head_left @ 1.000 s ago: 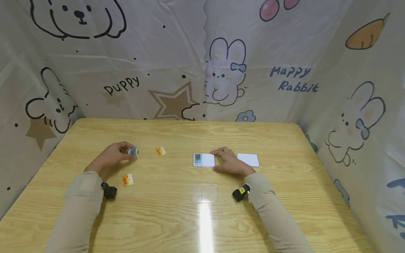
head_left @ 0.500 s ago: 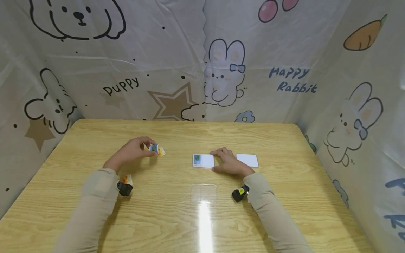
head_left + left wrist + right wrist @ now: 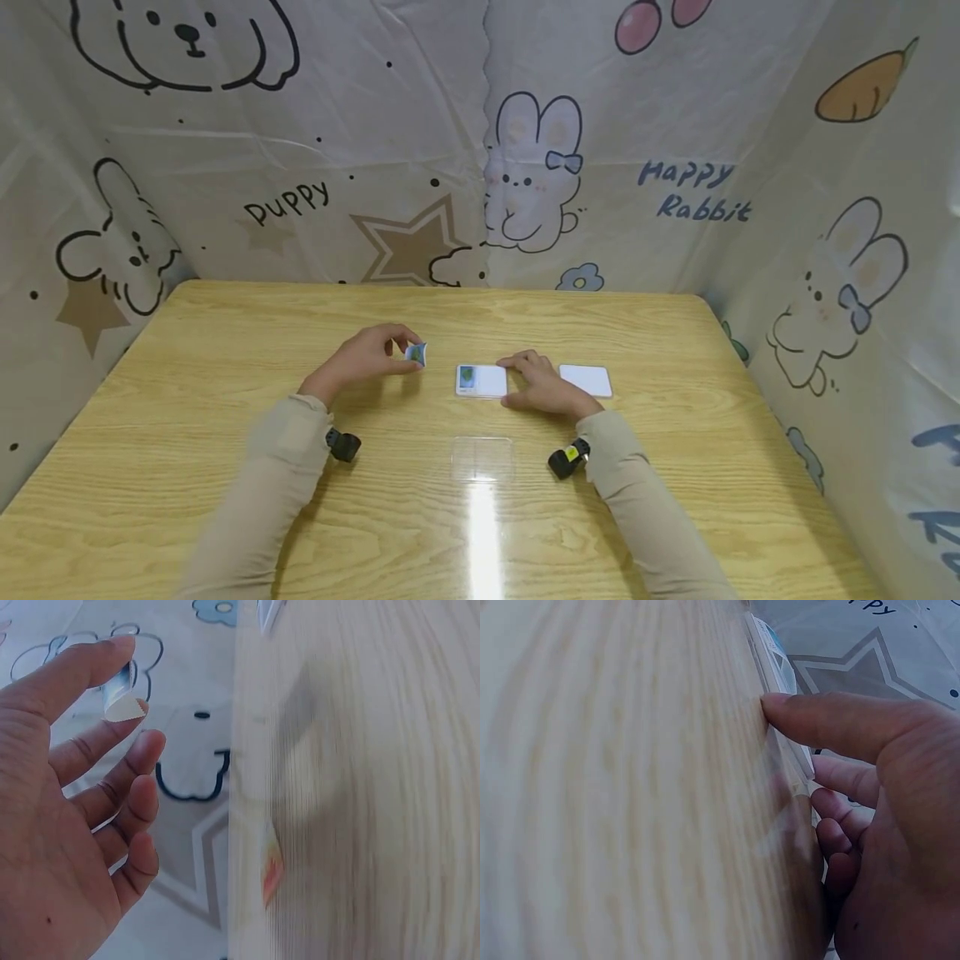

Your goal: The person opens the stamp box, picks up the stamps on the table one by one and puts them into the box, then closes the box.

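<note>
A small blue-green stamp (image 3: 415, 355) with serrated edges is pinched between the thumb and forefinger of my left hand (image 3: 362, 354), held above the table. It bends in a curl, and its pale back (image 3: 125, 709) shows in the left wrist view. To its right lies a white card (image 3: 491, 381) with a similar blue-green stamp (image 3: 467, 377) at its left end. My right hand (image 3: 546, 388) grips this card by its near and far edges, thumb at the near one. In the right wrist view the card (image 3: 776, 664) appears edge-on beside the thumb.
A second white card (image 3: 586, 380) lies just right of the right hand. A clear plastic case piece (image 3: 483, 458) sits nearer on the wooden table (image 3: 637, 325). An orange stamp (image 3: 271, 870) shows in the left wrist view. Printed cloth (image 3: 337, 150) hangs around the table's back and sides.
My left hand has carried the stamp rightward, closer to the card. Two orange stamps seen earlier are now covered by the left hand and arm in the head view. The right hand stays put.
</note>
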`<state>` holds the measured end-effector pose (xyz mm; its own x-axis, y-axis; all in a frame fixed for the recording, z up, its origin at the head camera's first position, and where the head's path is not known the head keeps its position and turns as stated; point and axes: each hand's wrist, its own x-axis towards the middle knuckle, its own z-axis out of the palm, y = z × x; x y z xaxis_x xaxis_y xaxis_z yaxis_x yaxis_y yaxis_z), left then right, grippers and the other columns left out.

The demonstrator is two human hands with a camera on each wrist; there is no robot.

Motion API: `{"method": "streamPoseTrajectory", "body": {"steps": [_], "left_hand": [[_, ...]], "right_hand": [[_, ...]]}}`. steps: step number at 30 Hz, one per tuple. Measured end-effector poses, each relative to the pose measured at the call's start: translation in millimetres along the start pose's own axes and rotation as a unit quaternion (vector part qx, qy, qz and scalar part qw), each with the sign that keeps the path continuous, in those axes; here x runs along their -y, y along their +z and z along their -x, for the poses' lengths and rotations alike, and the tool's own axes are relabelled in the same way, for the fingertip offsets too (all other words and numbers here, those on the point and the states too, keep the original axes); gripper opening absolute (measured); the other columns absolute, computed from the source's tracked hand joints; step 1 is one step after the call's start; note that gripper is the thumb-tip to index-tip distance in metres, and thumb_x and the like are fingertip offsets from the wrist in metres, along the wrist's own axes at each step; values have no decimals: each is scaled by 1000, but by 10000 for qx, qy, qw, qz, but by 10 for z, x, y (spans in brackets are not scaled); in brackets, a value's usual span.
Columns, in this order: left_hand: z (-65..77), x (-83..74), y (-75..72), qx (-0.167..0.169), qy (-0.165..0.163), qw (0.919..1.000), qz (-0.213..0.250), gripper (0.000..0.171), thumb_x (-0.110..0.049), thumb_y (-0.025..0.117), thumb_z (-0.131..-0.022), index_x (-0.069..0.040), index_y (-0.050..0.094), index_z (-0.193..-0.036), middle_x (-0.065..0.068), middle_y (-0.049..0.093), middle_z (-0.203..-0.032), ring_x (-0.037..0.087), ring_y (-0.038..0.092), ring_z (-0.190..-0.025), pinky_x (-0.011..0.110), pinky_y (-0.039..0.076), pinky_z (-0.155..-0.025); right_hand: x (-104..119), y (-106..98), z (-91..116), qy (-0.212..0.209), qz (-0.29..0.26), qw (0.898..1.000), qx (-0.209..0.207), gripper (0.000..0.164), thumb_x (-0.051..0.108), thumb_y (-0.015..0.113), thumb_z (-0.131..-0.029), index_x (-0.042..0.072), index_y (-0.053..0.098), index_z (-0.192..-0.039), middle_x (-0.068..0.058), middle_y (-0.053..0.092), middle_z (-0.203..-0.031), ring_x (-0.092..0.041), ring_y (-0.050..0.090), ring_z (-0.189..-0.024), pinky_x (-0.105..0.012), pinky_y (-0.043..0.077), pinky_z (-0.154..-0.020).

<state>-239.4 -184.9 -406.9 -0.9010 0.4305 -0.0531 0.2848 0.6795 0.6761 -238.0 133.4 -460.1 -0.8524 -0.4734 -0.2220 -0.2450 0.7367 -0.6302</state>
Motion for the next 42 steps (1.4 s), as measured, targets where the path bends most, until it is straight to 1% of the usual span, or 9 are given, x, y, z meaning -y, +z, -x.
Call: {"method": "streamPoseTrajectory", "body": {"steps": [4, 8, 12, 15, 20, 25, 33, 36, 42], "left_hand": [[-105, -71, 103, 135, 146, 9998, -50, 40, -36, 74, -83, -15, 65, -115, 5, 59, -101, 18, 45, -79, 29, 37, -63], [-208, -162, 198, 228, 142, 9995, -135, 40, -38, 74, -83, -17, 65, -116, 4, 60, -104, 18, 47, -81, 29, 40, -64], [-322, -260, 269, 226, 160, 9990, -346, 41, -40, 73, -83, -17, 66, -117, 5, 62, -109, 23, 55, -95, 36, 47, -77], [-412, -337, 313, 241, 301, 9975, -595, 43, -40, 74, -82, -16, 67, -117, 6, 64, -112, 27, 57, -107, 43, 47, -90], [-543, -427, 430, 400, 504, 9940, -883, 42, -40, 73, -83, -16, 67, -116, 6, 65, -113, 26, 57, -108, 43, 47, -93], [-598, -481, 549, 511, 509, 9931, -921, 39, -41, 72, -84, -17, 67, -115, 5, 64, -113, 22, 57, -103, 40, 48, -88], [-663, -456, 723, 635, 170, 9953, -704, 36, -40, 74, -83, -19, 68, -112, 3, 64, -112, 19, 57, -100, 38, 48, -87], [-670, -451, 761, 614, 181, 9948, -796, 35, -41, 75, -82, -20, 69, -111, 1, 65, -110, 17, 57, -98, 37, 47, -85], [-673, -480, 783, 597, 418, 9920, -1033, 36, -41, 75, -82, -18, 70, -109, 2, 68, -109, 17, 59, -96, 36, 48, -83]], "right_hand": [[-2, 7, 24, 20, -38, 10000, -34, 63, 28, 70, -87, 20, 44, -144, -14, 34, -147, -33, 31, -132, -55, 28, -109], [-15, 15, 33, 64, -12, 10000, -60, 63, 29, 70, -87, 20, 44, -144, -14, 34, -147, -32, 31, -132, -54, 29, -109], [-2, -11, 40, 23, 3, 10000, -72, 63, 30, 69, -87, 19, 43, -144, -14, 35, -147, -33, 32, -132, -56, 28, -109], [7, -32, 42, -15, 16, 10000, -32, 64, 31, 69, -87, 19, 43, -144, -15, 35, -147, -35, 32, -132, -57, 28, -109], [-15, -30, 27, -65, 72, 9999, -26, 64, 31, 69, -87, 18, 43, -144, -15, 35, -147, -35, 32, -132, -57, 28, -109], [-17, -15, 11, -101, 90, 9999, -68, 63, 31, 69, -87, 18, 45, -143, -16, 37, -144, -34, 33, -130, -55, 30, -108], [-8, 0, 0, -85, 55, 9999, -11, 65, 31, 69, -88, 14, 43, -144, -15, 34, -146, -35, 31, -134, -58, 29, -109], [-8, 2, -7, -73, 84, 9999, 6, 65, 32, 70, -88, 12, 43, -144, -15, 34, -146, -35, 31, -134, -58, 29, -109], [-7, -20, -4, -68, 78, 9999, 6, 65, 31, 69, -88, 14, 43, -144, -15, 35, -145, -35, 32, -132, -57, 29, -109]]}}
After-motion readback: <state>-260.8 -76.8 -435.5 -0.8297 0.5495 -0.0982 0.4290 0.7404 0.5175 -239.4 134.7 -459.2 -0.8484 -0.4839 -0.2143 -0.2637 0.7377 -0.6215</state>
